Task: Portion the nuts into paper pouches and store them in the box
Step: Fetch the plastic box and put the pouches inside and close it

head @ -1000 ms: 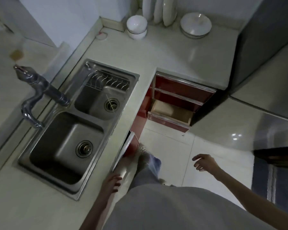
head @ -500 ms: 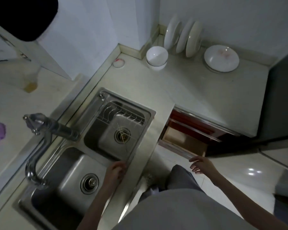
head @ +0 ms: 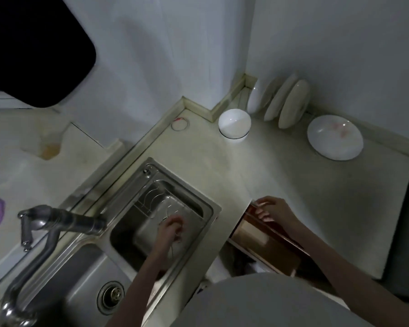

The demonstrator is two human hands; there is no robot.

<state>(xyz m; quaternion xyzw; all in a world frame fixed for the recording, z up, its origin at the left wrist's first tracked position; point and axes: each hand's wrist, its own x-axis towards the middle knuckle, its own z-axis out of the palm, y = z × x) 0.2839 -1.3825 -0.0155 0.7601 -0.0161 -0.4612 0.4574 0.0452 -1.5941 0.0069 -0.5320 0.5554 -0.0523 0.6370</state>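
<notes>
Below the counter (head: 281,175), beside the sink (head: 151,223), an open drawer (head: 257,234) lies under the right hand (head: 273,210), whose fingers curl on the upper drawer front, while the left hand (head: 170,228) hangs loosely curled, empty, over the basin; no nuts, pouches or box show.

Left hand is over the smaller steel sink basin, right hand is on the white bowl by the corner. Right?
Not quite. The head view shows the right hand on the top red drawer front, apart from the white bowl. The left hand is over the smaller steel sink basin, as stated.
</notes>
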